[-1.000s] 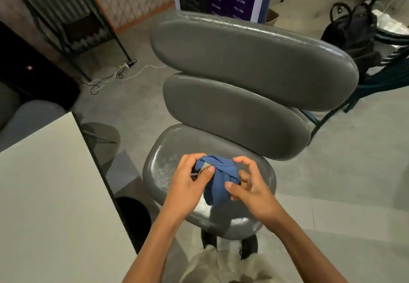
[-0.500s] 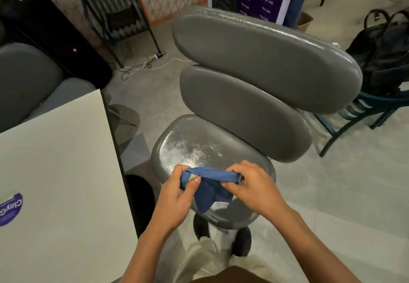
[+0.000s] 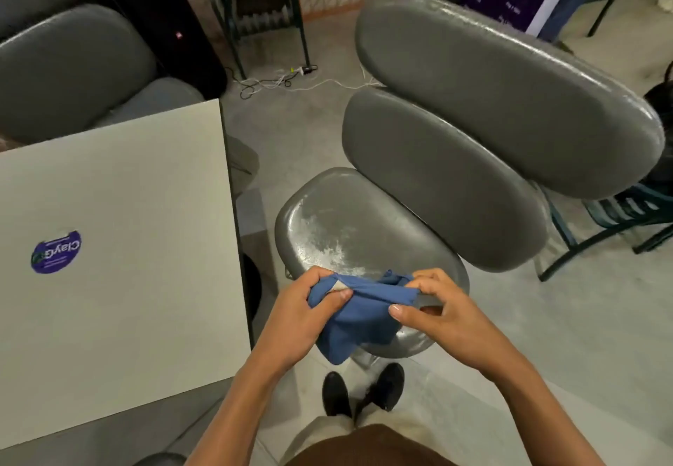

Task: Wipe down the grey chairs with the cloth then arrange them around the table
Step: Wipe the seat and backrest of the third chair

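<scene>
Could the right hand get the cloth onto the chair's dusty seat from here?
Probably yes: the right hand grips the cloth just over the seat, nothing between.

second chair (image 3: 69,64) cropped left, sticker (image 3: 55,252) small print illegible

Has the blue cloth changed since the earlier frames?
Yes. The blue cloth, earlier bunched, is now stretched wider between both hands, still over the grey chair seat's front edge.
</scene>
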